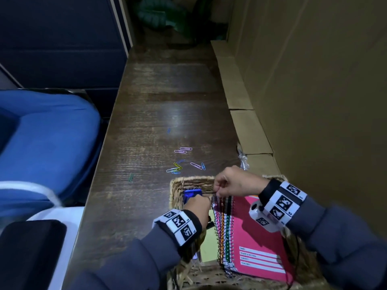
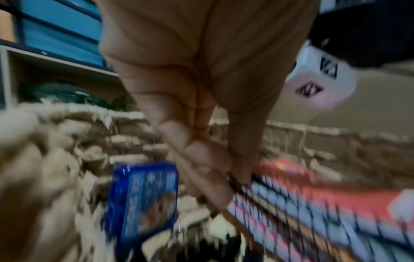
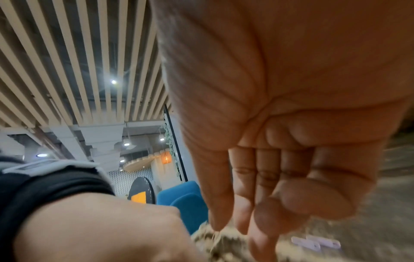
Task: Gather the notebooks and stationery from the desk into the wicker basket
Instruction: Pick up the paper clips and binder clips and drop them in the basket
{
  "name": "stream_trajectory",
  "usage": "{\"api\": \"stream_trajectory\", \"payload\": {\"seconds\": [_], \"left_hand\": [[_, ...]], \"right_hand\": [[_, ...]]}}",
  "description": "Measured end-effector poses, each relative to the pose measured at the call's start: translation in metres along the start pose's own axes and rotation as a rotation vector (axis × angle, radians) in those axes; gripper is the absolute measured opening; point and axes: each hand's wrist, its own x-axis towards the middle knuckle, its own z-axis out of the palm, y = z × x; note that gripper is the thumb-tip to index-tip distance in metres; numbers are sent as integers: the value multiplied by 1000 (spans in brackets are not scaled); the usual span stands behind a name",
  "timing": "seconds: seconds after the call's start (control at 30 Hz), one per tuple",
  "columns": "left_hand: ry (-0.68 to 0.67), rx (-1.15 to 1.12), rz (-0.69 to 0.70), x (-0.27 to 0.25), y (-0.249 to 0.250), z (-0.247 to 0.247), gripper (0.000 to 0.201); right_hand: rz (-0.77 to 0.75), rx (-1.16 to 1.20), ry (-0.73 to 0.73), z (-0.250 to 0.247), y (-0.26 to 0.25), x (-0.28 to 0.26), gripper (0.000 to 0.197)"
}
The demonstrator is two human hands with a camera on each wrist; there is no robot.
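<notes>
Wicker basket [image 1: 178, 185], at the near end of the desk [image 1: 146, 114]; all places below given from it. Inside, right portion: stack of spiral notebooks [image 1: 251, 237], pink cover uppermost, spines toward the basket's middle, long axis running near to far. Inside, far left corner: blue packet [image 1: 192, 193], standing on edge against the wall. Left hand [image 1: 198, 206], inside, between packet and spirals, fingers curled downward; whether they grip the spiral edge cannot be told, the wrist view being blurred. Right hand [image 1: 232, 184], over the far rim, fingertips [image 1: 216, 191] pinched together at the notebooks' far corner; what they pinch is too small to tell. Beyond the far rim, on the desk: scattered paper clips [image 1: 184, 162], not yet gathered, nearest cluster just past the rim, directly ahead of the right hand, judged the nearer hand for them. One green clip [image 1: 131, 177] lies off to the left; one blue clip [image 1: 168, 130] farthest out.
</notes>
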Motion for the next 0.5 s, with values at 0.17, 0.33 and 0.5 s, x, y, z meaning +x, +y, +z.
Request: {"api": "stream_trajectory", "payload": {"seconds": [0.17, 0.33, 0.5], "left_hand": [[204, -272, 58, -19, -45, -39, 20], [459, -492, -73, -12, -120, -68, 8], [535, -434, -126, 32, -173, -74, 14]], "right_hand": [[-3, -55, 181, -51, -18, 36, 9], [52, -147, 204, -67, -28, 126, 15], [182, -227, 130, -33, -10, 209, 21]]}}
